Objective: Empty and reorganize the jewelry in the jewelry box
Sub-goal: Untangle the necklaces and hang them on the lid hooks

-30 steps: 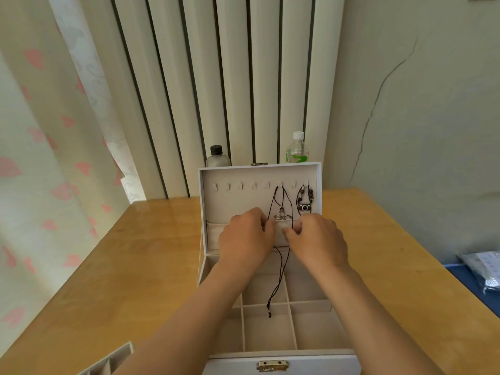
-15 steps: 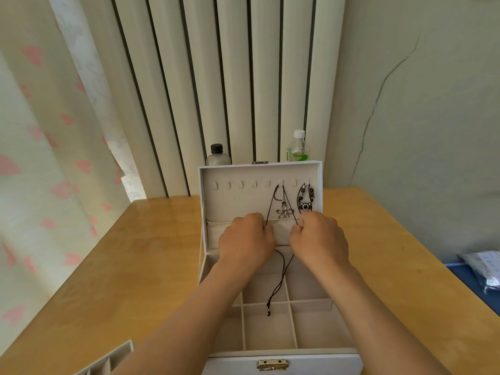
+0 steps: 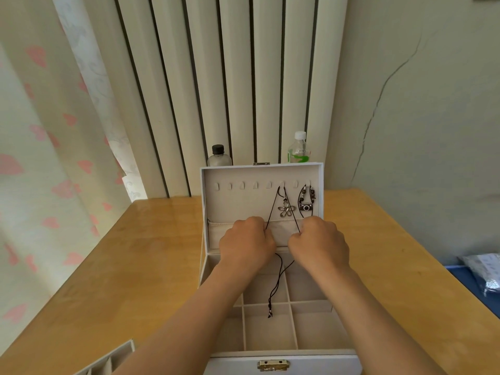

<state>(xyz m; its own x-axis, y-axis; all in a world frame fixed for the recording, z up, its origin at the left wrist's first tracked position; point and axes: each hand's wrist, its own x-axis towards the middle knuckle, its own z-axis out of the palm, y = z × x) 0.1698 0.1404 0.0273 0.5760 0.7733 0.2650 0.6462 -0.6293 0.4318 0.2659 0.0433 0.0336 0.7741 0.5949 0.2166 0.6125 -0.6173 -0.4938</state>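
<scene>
A white jewelry box [image 3: 281, 355] stands open on the wooden table, its lid [image 3: 232, 201] upright with a row of hooks. A black cord necklace with a silver flower pendant [image 3: 286, 208] hangs from one hook. My left hand [image 3: 246, 243] pinches the cord's left strand and my right hand [image 3: 319, 243] pinches the right strand, both in front of the lid's pocket. The cord's loose ends [image 3: 272, 301] dangle over the divided compartments. A beaded bracelet with a camera charm [image 3: 306, 201] hangs on the rightmost hook.
Two bottles, one black-capped [image 3: 219, 155] and one white-capped [image 3: 299, 148], stand behind the lid. A removed divider tray [image 3: 108, 364] lies at the lower left. A blue surface with a plastic bag [image 3: 484, 272] sits past the table's right edge.
Both hands have moved apart and slightly down, spreading the cord into a wider V. The flower pendant has risen clear above the hands and now shows fully.
</scene>
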